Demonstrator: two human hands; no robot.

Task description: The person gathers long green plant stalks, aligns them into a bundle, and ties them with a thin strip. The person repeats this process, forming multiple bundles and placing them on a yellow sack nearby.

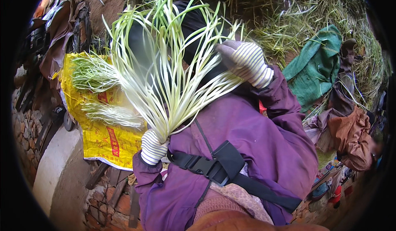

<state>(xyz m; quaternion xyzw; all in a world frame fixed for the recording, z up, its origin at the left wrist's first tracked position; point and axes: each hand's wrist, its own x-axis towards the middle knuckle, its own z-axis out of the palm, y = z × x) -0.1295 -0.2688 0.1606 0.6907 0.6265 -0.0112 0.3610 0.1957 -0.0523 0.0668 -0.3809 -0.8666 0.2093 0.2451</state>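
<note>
My left hand (154, 146), in a striped knit glove, grips the gathered pale ends of a large bunch of long leafy stalks (173, 85), which look like blanched garlic chives. From there the stalks fan out, white below and green at the tips, over my lap. My right hand (243, 62), in a striped glove with a grey coated palm side, lies against the right edge of the fan. Whether its fingers pinch any stalks is hidden. To the left, a green-tipped bundle (94, 73) and a whiter bundle (113, 115) rest on a yellow printed sack (92, 141).
Loose cut leaves and straw (297, 17) cover the ground ahead and right. A green cloth sack (315, 67) lies right of me, beside a person in a checked garment (349, 135). A pale curved ledge (55, 169) and broken bricks (105, 206) are at left.
</note>
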